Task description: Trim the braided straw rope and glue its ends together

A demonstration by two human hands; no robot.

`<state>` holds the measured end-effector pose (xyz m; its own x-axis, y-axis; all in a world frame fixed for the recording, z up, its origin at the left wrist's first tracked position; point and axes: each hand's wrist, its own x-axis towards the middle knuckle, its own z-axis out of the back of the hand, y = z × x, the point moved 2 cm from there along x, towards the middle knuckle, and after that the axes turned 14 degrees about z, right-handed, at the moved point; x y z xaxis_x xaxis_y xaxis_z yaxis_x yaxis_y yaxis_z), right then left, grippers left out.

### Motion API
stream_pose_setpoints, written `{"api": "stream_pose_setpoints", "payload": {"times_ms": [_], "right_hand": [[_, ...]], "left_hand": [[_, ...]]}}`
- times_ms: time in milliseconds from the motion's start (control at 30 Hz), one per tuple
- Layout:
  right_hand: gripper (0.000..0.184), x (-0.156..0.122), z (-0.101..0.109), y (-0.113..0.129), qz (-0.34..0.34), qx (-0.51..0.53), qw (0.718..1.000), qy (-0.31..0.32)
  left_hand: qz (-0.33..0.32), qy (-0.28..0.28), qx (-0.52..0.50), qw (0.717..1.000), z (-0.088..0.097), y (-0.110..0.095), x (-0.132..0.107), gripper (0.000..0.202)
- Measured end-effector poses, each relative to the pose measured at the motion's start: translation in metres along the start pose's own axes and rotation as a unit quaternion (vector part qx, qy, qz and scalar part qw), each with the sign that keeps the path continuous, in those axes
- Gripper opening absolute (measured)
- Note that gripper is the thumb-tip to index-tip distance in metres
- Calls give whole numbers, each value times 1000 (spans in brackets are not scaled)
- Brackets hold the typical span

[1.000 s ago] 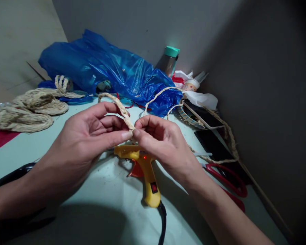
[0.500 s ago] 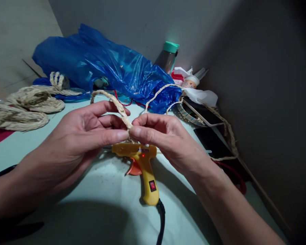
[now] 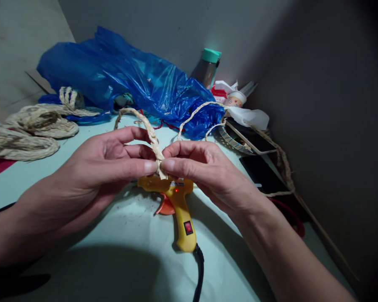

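Note:
My left hand (image 3: pixel 103 167) and my right hand (image 3: pixel 208 170) meet thumb to thumb above the table, both pinching a braided straw cord (image 3: pixel 149 132). The braid arches up and away to the left from the pinch. Thinner straw strands (image 3: pixel 193 113) run from my right hand toward the back right. Right beneath my hands lies a yellow hot glue gun (image 3: pixel 178 209) with an orange trigger, a red light lit on its body and a black cable leading toward me.
A crumpled blue plastic bag (image 3: pixel 122 79) fills the back. Bundles of straw fibre (image 3: pixel 31 130) lie at the left. A green-capped bottle (image 3: pixel 208 69), a small cup (image 3: pixel 236 98), white wrappers, a black phone (image 3: pixel 261 176) and red scissor handles (image 3: pixel 290 218) crowd the right by the wall.
My hands have stayed pinched together on the braid, the thumbs drawing closer. The view has shifted slightly, so the glue gun sits more fully under my hands.

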<state>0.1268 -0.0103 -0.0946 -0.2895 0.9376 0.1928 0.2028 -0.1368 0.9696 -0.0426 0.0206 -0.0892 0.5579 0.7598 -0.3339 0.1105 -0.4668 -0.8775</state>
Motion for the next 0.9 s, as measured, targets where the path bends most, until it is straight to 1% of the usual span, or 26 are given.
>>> {"api": "stream_pose_setpoints", "payload": {"times_ms": [167,233,300,367,467,600,700,833,900], "right_hand": [[13,0,0,-2,7,5,1000,0],[13,1,1,-3,9,9,1000,0],[15,1,1,-3,2,18,1000,-1],[17,2,1,-3,-3,26,1000,-10],[18,3,0,-3,0,38,999,-32],[18,2,-2,-3,4,73,996,-55],[18,2,-3,-3,3,77,996,-55],[18,2,-3,0,13,47,997,-53],[17,2,-4,2,26,40,997,-56]], "left_hand": [[2,-5,5,1000,0,3,0,40],[-1,-5,9,1000,0,3,1,41],[-10,-10,16,1000,1,2,2,37],[-30,-21,29,999,2,1,3,29],[-85,-50,73,992,6,0,3,20],[-143,-76,143,976,9,2,0,31],[-161,-96,157,970,9,3,-2,35],[-162,-114,167,966,9,1,-2,33],[-163,-114,166,966,10,0,-2,33]]}}
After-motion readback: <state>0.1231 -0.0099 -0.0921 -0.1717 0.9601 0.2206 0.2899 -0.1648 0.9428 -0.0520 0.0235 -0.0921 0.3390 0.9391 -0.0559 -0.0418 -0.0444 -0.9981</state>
